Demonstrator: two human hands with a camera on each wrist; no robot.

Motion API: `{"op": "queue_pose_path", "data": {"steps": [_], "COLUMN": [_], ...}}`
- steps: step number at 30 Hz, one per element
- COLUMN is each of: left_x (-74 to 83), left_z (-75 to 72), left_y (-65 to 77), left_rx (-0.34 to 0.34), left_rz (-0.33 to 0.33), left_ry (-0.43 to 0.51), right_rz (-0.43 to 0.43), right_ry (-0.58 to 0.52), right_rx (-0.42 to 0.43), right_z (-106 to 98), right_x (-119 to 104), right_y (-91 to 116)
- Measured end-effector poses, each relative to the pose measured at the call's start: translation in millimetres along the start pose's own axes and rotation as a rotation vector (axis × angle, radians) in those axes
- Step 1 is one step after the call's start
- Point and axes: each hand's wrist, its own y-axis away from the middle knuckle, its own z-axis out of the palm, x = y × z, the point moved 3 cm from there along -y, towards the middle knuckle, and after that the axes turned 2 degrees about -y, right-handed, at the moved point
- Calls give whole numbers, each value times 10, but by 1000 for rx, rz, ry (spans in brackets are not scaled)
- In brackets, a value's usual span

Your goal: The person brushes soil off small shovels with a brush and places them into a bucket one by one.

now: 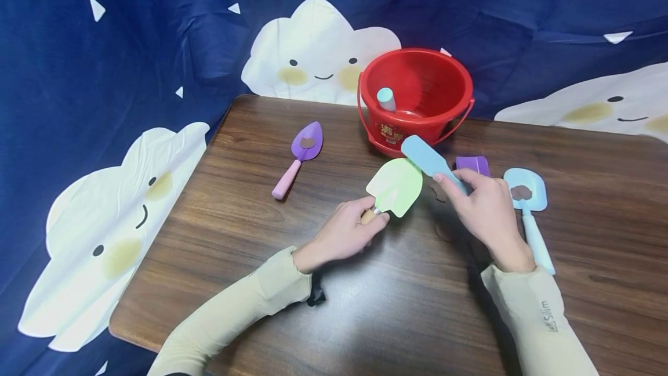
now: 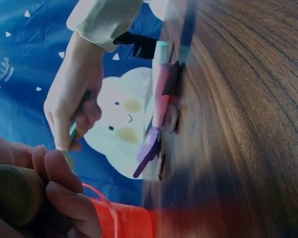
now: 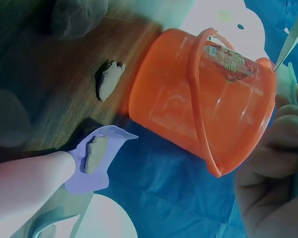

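Note:
By its wooden handle, the left hand (image 1: 341, 228) grips a small trowel (image 1: 399, 184) with a pale green blade, held above the table. The right hand (image 1: 487, 210) holds a light blue toy shovel (image 1: 425, 155) near the top of its blade's narrow end. In the head view the two blades overlap; whether they touch I cannot tell. Just beyond them stands a red bucket (image 1: 386, 141) with a light blue handle end (image 1: 386, 99) showing inside. Close to the right hand, a purple shovel (image 1: 474, 164) is mostly hidden; the right wrist view shows a brown lump (image 3: 96, 154) on it.
At the left lies a purple trowel (image 1: 313, 132) with a pink handle and a brown patch on its blade. On the right a light blue shovel (image 1: 534, 237) bears another brown piece (image 1: 521, 192). A loose brown lump (image 3: 111, 81) sits beside the bucket.

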Motion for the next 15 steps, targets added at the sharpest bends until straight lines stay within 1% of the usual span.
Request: {"op": "queue_pose_path", "data": {"steps": [3, 6, 8, 15], "left_x": [-8, -11, -8, 16], "left_z": [3, 4, 1, -18], "left_y": [-8, -14, -16, -15], "left_rx": [-3, -4, -4, 3], "left_rz": [4, 5, 6, 1], "left_ry": [-3, -6, -9, 10], "right_rz": [15, 6, -21, -167], "right_ry": [-8, -21, -40, -100], "right_rx": [-12, -20, -30, -92], "right_z": [3, 7, 12, 41], "right_x": [-3, -16, -31, -109], "right_y": [10, 27, 38, 60]}}
